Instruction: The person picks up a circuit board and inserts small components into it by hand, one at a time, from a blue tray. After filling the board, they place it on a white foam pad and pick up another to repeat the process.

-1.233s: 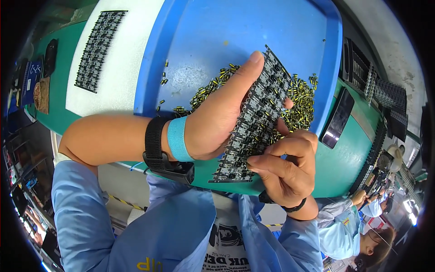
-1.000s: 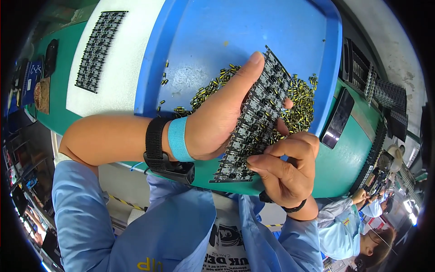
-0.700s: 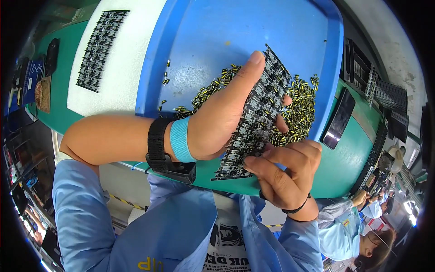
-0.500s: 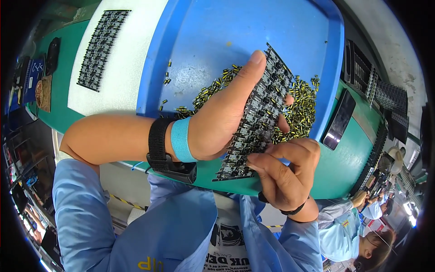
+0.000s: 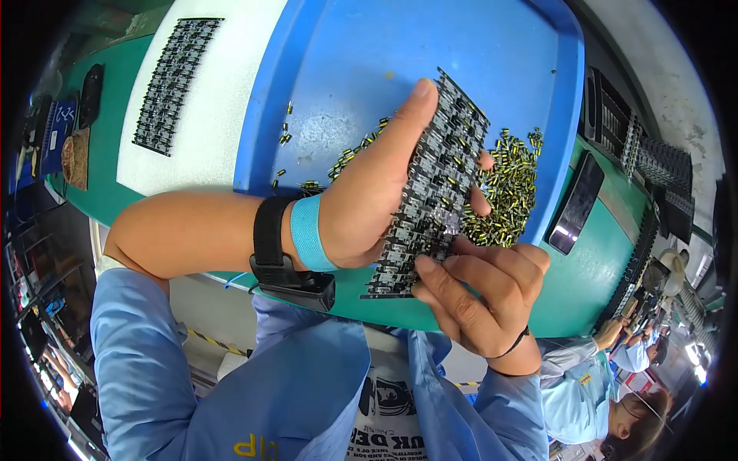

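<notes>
A long panel of small circuit boards [image 5: 440, 173], dark with grey parts in rows, is tilted over the near side of a blue tray [image 5: 567, 115]. My left hand [image 5: 365, 192] grips it, thumb along its left edge and fingertips showing past the right edge. My right hand [image 5: 488, 296] is closed in a pinch at the panel's near right edge. Whatever lies between its fingertips is too small or hidden to make out. Small black-and-yellow cylinders that look like capacitors [image 5: 509, 188] lie heaped in the tray, partly behind my left hand and the panel.
Left of the tray, a second circuit board panel [image 5: 175, 88] lies on a white foam sheet [image 5: 219, 123]. A dark phone [image 5: 576, 203] rests on the green table [image 5: 600, 269] at the right, with black racks [image 5: 665, 165] beyond it. A co-worker [image 5: 588, 399] sits at lower right.
The panel and my left hand have shifted slightly left and away from me. My right hand has stayed at its near end, with the fingers slightly repositioned.
</notes>
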Available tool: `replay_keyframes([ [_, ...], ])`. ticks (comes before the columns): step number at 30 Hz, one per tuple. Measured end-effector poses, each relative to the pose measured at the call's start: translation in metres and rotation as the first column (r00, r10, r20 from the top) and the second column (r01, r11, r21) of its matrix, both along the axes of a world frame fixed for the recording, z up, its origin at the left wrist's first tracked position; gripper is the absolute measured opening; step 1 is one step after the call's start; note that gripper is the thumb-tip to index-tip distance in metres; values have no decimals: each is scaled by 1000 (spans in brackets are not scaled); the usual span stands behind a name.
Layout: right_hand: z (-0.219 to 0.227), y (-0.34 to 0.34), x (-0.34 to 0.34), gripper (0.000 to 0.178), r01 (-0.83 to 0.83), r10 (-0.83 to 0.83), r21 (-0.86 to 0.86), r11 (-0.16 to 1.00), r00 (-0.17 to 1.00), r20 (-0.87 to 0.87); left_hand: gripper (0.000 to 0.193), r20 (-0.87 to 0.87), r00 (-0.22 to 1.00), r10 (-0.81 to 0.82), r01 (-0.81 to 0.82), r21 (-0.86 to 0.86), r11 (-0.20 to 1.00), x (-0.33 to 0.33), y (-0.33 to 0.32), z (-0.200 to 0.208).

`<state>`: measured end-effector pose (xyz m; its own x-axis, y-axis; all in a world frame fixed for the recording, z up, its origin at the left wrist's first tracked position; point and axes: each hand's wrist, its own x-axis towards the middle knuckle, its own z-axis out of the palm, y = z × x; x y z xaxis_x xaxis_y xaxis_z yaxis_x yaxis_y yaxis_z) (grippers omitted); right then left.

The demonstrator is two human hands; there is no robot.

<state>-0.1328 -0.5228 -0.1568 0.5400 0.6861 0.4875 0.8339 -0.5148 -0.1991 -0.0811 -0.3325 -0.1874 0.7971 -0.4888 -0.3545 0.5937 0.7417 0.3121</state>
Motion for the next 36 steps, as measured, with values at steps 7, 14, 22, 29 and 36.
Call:
replay_keyframes([
  [7,4,-3,7,26,-19,19,-4,1000,999,-50,64,-33,999,18,-22,-99,995,4,5,3],
  [14,-1,-32,37,17,215,-231,-90,972,836,-499,79,17,1000,-16,20,-272,962,5,14,-8],
  [22,-4,-35,38,12,139,-154,-66,988,868,-473,82,4,998,-61,59,-274,960,10,12,-2],
  [29,-4,-36,37,15,420,-154,238,876,712,-685,88,68,995,-70,87,-292,953,9,13,-6],
  [36,-7,-34,35,14,512,-113,348,786,671,-732,91,87,990,-110,127,-215,968,8,14,-9],
])
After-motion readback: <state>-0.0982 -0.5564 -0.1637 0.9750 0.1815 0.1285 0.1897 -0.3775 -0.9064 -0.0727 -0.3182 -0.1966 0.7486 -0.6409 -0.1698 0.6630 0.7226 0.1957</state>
